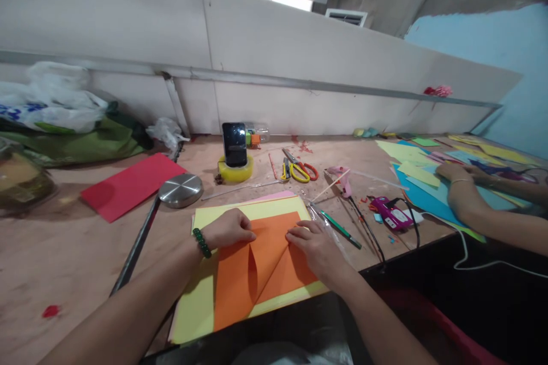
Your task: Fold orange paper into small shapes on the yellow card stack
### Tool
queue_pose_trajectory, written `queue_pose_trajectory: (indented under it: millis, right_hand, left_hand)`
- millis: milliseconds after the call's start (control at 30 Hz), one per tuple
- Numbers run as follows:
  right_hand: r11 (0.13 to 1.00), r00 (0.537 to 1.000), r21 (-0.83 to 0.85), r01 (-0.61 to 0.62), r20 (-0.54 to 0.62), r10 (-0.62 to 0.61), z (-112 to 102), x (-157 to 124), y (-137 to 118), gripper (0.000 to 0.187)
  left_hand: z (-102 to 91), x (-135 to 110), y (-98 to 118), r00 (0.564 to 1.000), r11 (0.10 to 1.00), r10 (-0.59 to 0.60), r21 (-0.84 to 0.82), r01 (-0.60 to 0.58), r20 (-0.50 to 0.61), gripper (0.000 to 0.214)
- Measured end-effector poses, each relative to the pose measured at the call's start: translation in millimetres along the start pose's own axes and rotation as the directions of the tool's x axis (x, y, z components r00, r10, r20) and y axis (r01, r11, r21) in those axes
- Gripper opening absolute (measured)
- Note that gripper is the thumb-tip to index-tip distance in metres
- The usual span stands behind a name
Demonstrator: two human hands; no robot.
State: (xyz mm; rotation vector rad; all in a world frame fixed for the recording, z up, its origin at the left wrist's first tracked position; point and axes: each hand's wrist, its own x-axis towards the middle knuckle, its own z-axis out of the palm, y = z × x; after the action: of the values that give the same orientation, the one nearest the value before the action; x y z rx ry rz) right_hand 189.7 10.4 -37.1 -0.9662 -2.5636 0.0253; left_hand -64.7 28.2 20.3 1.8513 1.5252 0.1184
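A sheet of orange paper (233,285) lies on a stack of yellow paper (192,302) near the table's front edge. Part of the orange sheet is bent over, with a raised, curved fold and a slanting edge between my hands. My left hand (231,229), with a green bead bracelet (201,243) at the wrist, is closed on the sheet's upper left, thumb pointing inward. From the right, my right hand (314,245) grips the folded part at the slanting edge with thumb and fingers. The fingertips of both hands are partly hidden.
Beyond the stack are scissors (298,174), a phone (234,144) on yellow tape (235,169) and a round metal disc (180,190). A green pen (341,229), a pink glue gun (343,181) and a purple power strip (391,214) lie right. A co-worker's hands (456,174) handle coloured paper.
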Motion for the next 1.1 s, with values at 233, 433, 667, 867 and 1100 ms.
queue_pose_trajectory:
  millis: [233,433,667,867,1100]
  right_hand:
    - [0.999,0.997,-0.049,0.019,0.070,-0.016,-3.4,1.0,-5.1,0.028]
    - [0.999,0.996,0.045,0.013,0.092,-0.017,-6.6,5.4,0.2,0.033]
    - [0.995,0.989,0.087,-0.041,0.147,0.028,-11.2,9.4,1.9,0.038]
    - [0.991,0.978,0.105,-0.081,0.200,0.058,-17.7,11.4,-6.0,0.033]
    - [0.995,0.969,0.029,-0.099,0.231,0.090,-21.6,11.4,-14.1,0.022]
  left_hand:
    - [10.9,-14.8,15.2,0.970,0.951,0.064,0.309,0.012,-0.234,0.020]
    - [21.1,-12.5,26.7,0.824,0.640,0.557,0.580,-0.505,0.103,0.034]
    - [15.7,-14.1,50.5,0.885,0.662,0.402,0.594,-0.457,0.233,0.038]
    - [40.8,-27.9,88.5,0.956,0.646,0.222,0.706,-0.290,0.190,0.028]
    - [77.4,-38.2,91.5,0.982,0.583,0.183,0.799,-0.147,0.047,0.041]
